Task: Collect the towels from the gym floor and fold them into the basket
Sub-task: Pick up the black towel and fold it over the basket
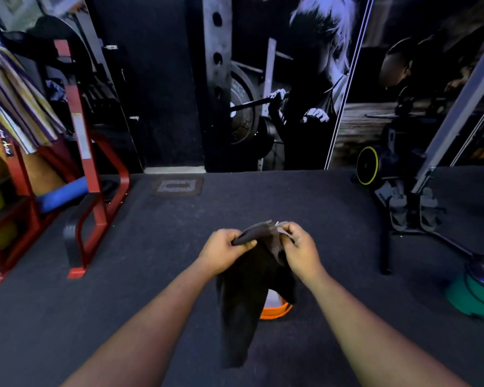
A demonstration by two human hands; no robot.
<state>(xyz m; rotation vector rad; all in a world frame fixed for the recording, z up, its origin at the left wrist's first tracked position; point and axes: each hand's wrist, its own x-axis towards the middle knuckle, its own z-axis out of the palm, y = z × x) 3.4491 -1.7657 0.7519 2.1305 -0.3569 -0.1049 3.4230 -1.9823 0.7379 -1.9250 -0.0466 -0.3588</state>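
Two bare forearms reach into view, no sleeves on either. The left hand [224, 251] and right hand [299, 251] wear no gloves, rings or watch.

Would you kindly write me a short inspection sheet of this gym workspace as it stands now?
Surface: dark carpeted gym floor.
Job's things: dark cloth towel hanging from both hands; orange-rimmed basket on the floor, partly hidden behind it.
Clutter: striped towel draped on red metal rack; blue foam roller; green weight plate.
Grippers: left hand and right hand pinch the towel's top edge.
Cables: nothing seen.
Surroundings: gym wall mural.
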